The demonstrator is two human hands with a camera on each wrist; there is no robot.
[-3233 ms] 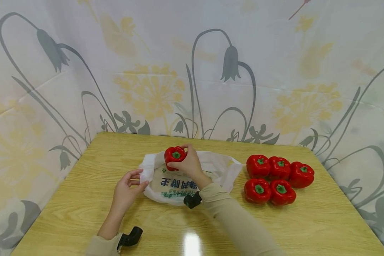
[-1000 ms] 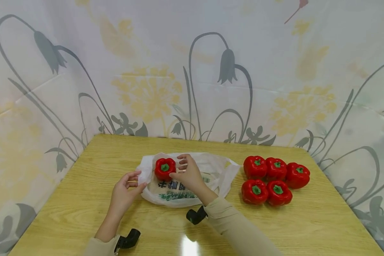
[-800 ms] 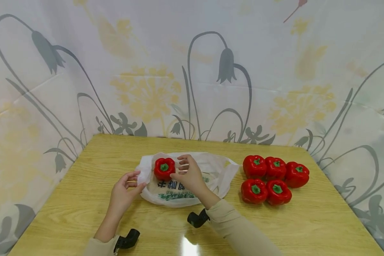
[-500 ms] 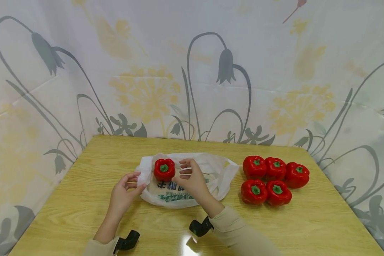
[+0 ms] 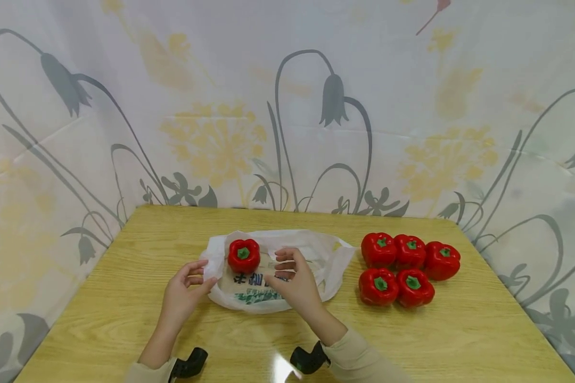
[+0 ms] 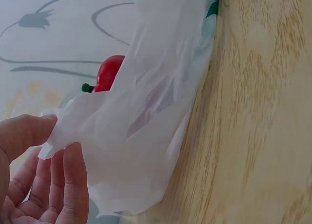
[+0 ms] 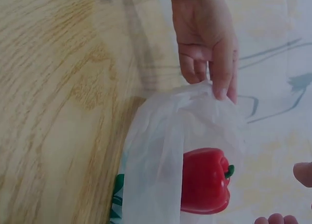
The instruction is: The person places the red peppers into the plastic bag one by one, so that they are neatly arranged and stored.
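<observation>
A white plastic bag (image 5: 335, 271) with dark lettering and green print lies with its mouth spread on the table. One red bell pepper (image 5: 244, 256) with a green stem sits inside it, near the left end. My left hand (image 5: 184, 292) pinches the bag's left edge between thumb and fingers; the left wrist view shows the plastic (image 6: 146, 107) lifted there as a thin wall, partly hiding the pepper (image 6: 108, 74). My right hand (image 5: 297, 282) hovers over the bag's middle, right of the pepper, fingers loosely bent and holding nothing.
Several more red bell peppers (image 5: 395, 268) stand in two rows to the right of the bag. The wooden table (image 5: 239, 346) backs onto a flower-patterned curtain (image 5: 220, 159). A black wrist camera (image 5: 189, 363) sticks out from the left sleeve, another (image 5: 309, 359) from the right.
My right hand carried the pepper left and down into the bag and let it go. It has since drawn back right and nearer. The left hand keeps its pinch on the bag.
</observation>
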